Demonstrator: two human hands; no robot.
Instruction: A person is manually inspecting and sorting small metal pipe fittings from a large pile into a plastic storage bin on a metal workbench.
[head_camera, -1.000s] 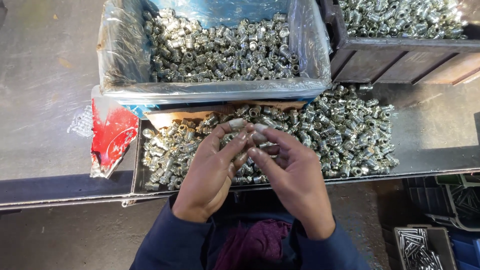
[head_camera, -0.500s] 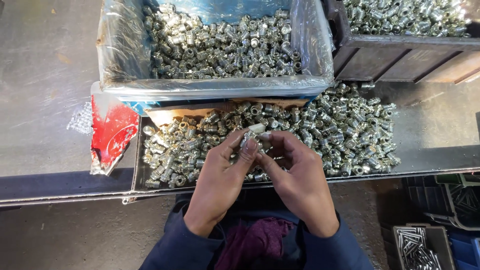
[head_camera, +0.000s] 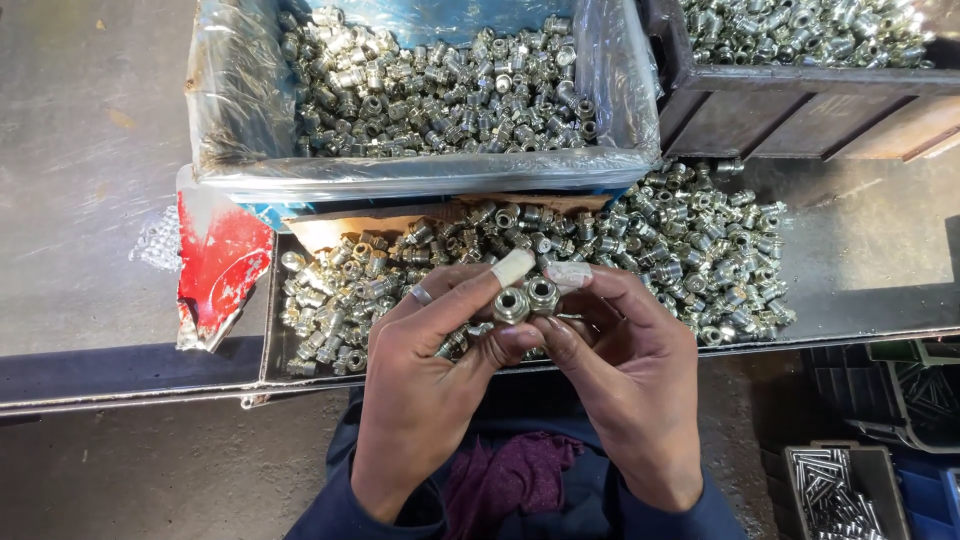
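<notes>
My left hand (head_camera: 425, 385) and my right hand (head_camera: 630, 375) meet over the near edge of a loose heap of shiny metal fittings (head_camera: 690, 245). Each hand pinches one small round fitting between thumb and fingertip. The left fitting (head_camera: 510, 304) and the right fitting (head_camera: 543, 295) sit side by side, open ends facing up, touching or nearly so. White tape wraps my left fingertip (head_camera: 513, 266) and a right fingertip (head_camera: 568, 275). A ring sits on a left finger (head_camera: 421, 294).
A plastic-lined blue crate (head_camera: 420, 175) full of the same fittings stands behind the heap. A dark bin (head_camera: 800, 110) of fittings sits at the back right. A red and white torn wrapper (head_camera: 220, 265) lies left. A box of thin metal pins (head_camera: 840, 495) is at the lower right.
Both hands have drawn back toward me from the heap and lifted slightly. The two fittings are now turned with open ends upward and held side by side.
</notes>
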